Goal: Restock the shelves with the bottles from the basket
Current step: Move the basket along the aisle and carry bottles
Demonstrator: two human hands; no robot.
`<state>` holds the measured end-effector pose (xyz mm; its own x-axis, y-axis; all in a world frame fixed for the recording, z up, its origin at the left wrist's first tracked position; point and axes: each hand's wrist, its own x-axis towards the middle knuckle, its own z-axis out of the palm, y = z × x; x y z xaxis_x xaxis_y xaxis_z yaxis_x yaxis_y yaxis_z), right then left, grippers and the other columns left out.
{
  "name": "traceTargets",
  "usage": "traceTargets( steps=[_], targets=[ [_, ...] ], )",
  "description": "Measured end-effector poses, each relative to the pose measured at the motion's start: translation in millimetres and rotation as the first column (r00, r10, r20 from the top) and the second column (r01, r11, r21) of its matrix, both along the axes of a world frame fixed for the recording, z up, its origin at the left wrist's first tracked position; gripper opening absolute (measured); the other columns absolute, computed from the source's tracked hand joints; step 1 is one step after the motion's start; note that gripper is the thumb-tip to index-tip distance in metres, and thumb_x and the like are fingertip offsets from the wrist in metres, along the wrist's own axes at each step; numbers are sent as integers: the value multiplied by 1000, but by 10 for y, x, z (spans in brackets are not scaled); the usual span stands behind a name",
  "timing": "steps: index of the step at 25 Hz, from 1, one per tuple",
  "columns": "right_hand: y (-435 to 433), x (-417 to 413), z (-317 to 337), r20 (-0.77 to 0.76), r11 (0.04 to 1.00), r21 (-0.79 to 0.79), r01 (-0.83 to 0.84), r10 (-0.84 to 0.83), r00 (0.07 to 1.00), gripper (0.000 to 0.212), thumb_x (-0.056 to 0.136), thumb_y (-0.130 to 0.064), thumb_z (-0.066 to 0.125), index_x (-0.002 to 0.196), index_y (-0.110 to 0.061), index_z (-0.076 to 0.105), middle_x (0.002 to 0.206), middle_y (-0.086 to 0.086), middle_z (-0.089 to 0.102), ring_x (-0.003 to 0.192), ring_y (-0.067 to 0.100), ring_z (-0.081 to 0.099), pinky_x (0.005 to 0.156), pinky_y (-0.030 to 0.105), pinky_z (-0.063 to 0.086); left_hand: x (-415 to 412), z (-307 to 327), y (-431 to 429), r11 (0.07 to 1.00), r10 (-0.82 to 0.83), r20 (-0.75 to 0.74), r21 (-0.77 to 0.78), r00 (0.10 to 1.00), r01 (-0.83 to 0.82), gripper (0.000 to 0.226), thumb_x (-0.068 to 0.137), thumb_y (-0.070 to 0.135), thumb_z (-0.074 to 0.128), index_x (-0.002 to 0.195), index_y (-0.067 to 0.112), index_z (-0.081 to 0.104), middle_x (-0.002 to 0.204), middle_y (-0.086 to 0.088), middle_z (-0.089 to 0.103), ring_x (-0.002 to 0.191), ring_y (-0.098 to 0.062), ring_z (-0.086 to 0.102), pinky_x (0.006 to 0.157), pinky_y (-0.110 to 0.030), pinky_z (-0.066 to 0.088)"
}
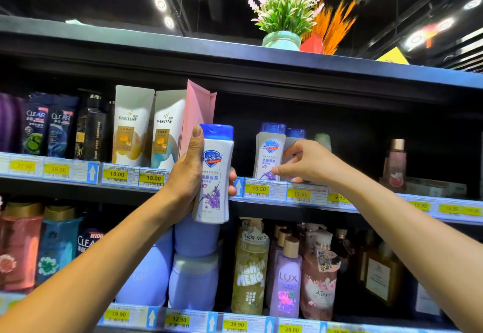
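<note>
My left hand (189, 173) grips a white Safeguard bottle (215, 176) with a blue cap, held upright in front of the upper shelf's edge (264, 190). My right hand (304, 162) reaches onto that shelf and its fingers pinch a grey Safeguard bottle with a blue cap (292, 140), mostly hidden behind the hand. Just left of it stands another white Safeguard bottle (269, 149). The basket is out of view.
Pantene pouches (130, 126), a pink pouch (196, 113) and Clear bottles (36, 123) fill the shelf's left side. A dark gap lies between the pink pouch and the Safeguard bottles. A pink bottle (396, 162) stands far right. Lux (286, 280) and other bottles crowd the lower shelf.
</note>
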<state>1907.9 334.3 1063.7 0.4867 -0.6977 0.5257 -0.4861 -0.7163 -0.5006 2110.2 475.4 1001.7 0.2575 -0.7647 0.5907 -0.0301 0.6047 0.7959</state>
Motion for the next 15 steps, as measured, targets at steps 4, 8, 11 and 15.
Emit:
traceTargets(
  steps=[4,8,11,15],
  targets=[
    [64,-152,-16,63,971,-232,60,-47,997,38,74,-41,88,101,-24,66,89,-7,73,84,6,71,74,28,60,-38,27,8,1000,28,14,2,1000,-28,81,80,80,35,103,8,65,81,-20,70,62,-30,69,66,-39,61],
    [351,-280,-84,178,920,-373,-122,200,963,16,79,-31,85,87,-25,72,81,-10,74,77,1,70,71,16,55,-196,81,-2,1000,2,40,-25,999,-1,73,80,73,44,111,8,58,82,-14,70,62,-27,68,64,-41,60],
    [531,-287,-170,199,931,-246,-270,321,926,25,78,-38,86,93,-23,74,85,-6,77,80,8,74,75,26,59,-367,157,-88,992,74,88,-111,993,-64,72,85,69,46,118,6,56,89,-13,72,74,-22,72,67,-41,59],
    [640,-279,-235,209,915,-142,-378,401,892,36,74,-41,88,102,-23,74,93,-2,79,89,17,76,87,47,61,-643,317,-202,961,129,179,-264,975,-79,59,94,66,41,113,12,57,92,-12,68,86,-18,67,81,-43,57]
  ],
)
